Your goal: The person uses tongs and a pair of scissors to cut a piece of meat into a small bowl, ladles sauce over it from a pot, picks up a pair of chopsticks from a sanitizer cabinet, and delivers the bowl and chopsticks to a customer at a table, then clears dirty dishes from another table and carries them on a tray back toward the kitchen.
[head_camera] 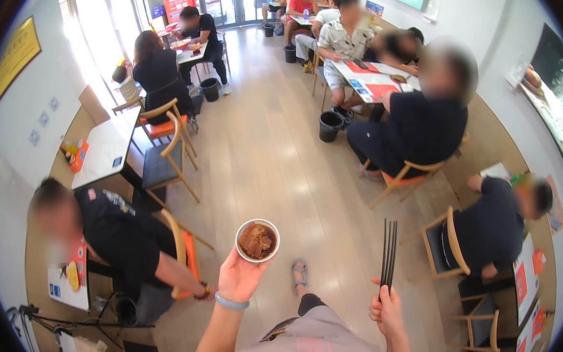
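Note:
My left hand (242, 276) holds up a small white bowl (278, 238) from beneath, its fingers around the lower side. Chunks of brown braised meat (256, 239) lie in dark sauce in the bowl. A pale blue bangle (232, 301) circles my left wrist. To the right, my right hand (387, 307) is closed around several black chopsticks (389, 252), which point up and away from me, fanned slightly at their far ends. The two hands are well apart, on either side of my apron (312, 345).
Wood-look floor runs ahead as an aisle. On the left, a person in black leans beside a chair (180, 248); a grey-seated chair (162, 161) stands further on. Seated people, a black bin (330, 125) and a chair (453, 244) line the right. A table (105, 145) holds an orange condiment caddy (78, 156).

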